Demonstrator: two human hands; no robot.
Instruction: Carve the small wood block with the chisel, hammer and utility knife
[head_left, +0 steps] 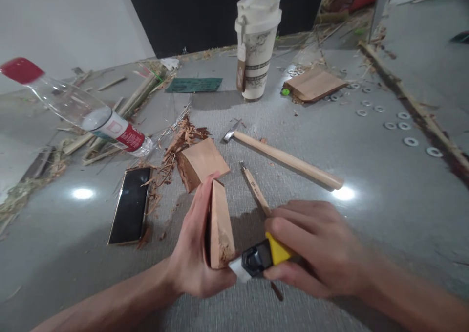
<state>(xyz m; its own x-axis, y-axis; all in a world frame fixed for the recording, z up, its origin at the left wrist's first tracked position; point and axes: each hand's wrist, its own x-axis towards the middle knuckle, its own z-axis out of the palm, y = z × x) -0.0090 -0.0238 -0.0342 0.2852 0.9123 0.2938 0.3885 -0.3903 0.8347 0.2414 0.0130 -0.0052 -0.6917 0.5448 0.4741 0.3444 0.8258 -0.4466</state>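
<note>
My left hand (194, 249) grips a wooden block (222, 224) on edge, its narrow face towards me and the thumb below its near end. In my right hand (311, 246) is a yellow and black utility knife (258, 258), its blade pointing left by the block's lower corner. Whether the blade touches the wood I cannot tell. Just beyond the left fingertips lies another wooden block (205, 158) with bark on one side. A slim wood-handled carving tool (255, 188) lies on the table, its rear end partly covered by my right hand.
A hammer (286, 158) lies beyond my right hand. A phone (130, 206) and a tilted bottle (106, 121) are at left, near wood shavings (183, 139). Farther back are a lidded cup (256, 53), a green strip (194, 84), a wood piece (315, 83) and several washers (404, 125).
</note>
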